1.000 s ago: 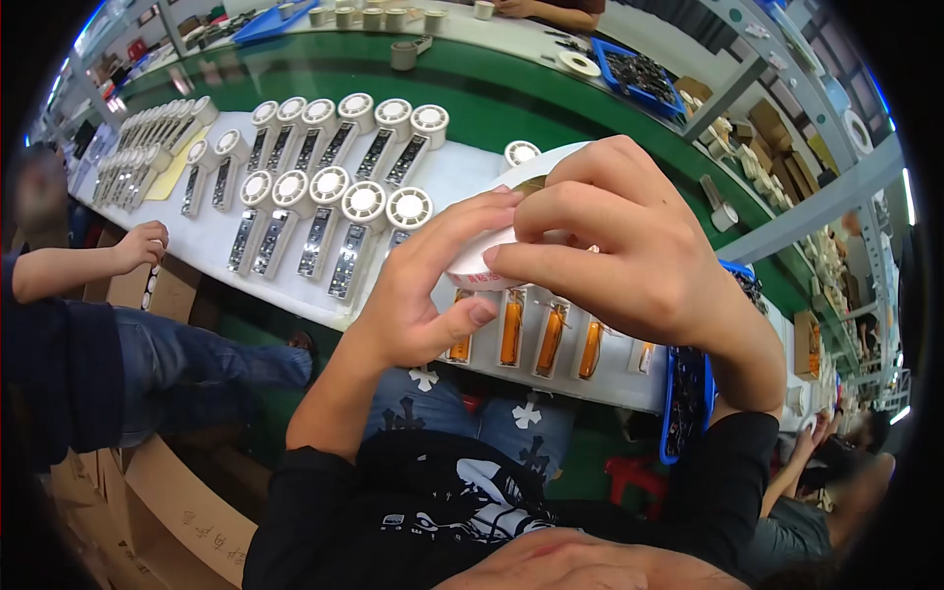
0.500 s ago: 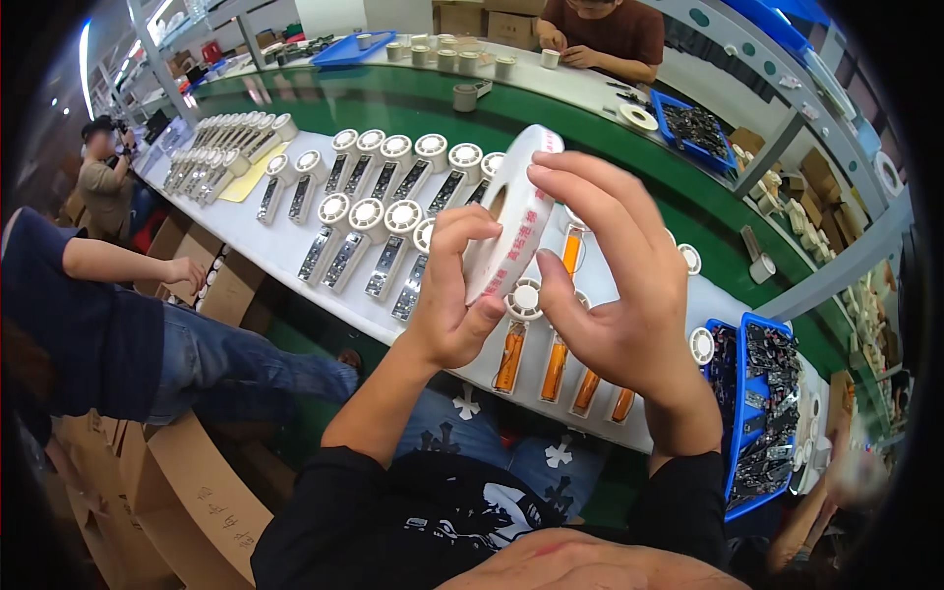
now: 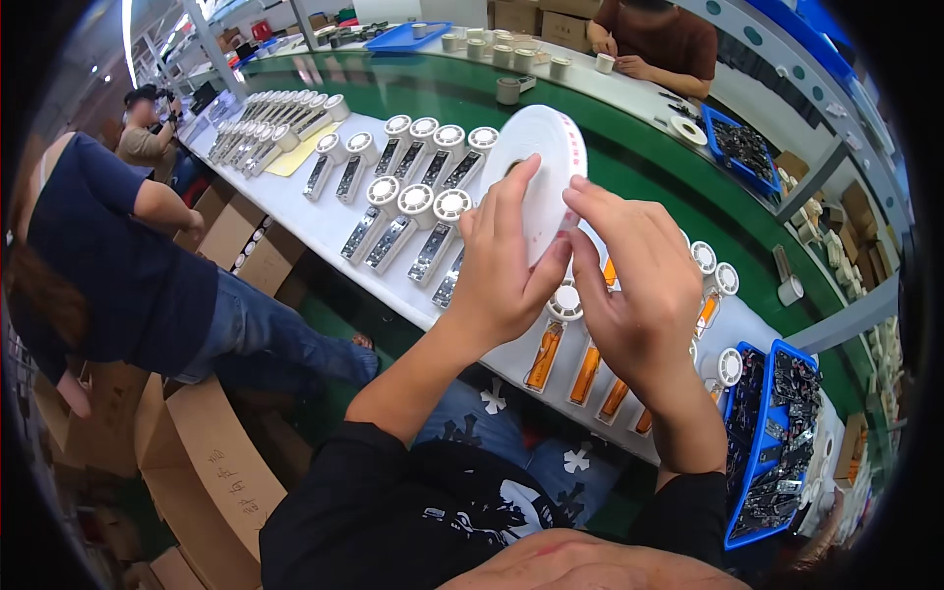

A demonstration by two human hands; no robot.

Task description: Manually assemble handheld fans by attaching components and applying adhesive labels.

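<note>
My left hand holds a large white roll of label tape upright in front of me, fingers wrapped around its near edge. My right hand pinches at the roll's rim on the right, thumb and fingers close together on the tape's edge. Beneath my hands, on the white bench, lie slim orange-bodied devices with round white heads in a row. Silver-bodied devices of the same shape lie in two rows to the left.
A blue bin of small dark parts stands at the right. A seated person in a dark blue top is at my left, cardboard boxes below. Across the green belt another person works among tape rolls.
Both hands lifted the white roll and turned it more upright. My view swung to the right, bringing the blue bin and the person at my left further into view.
</note>
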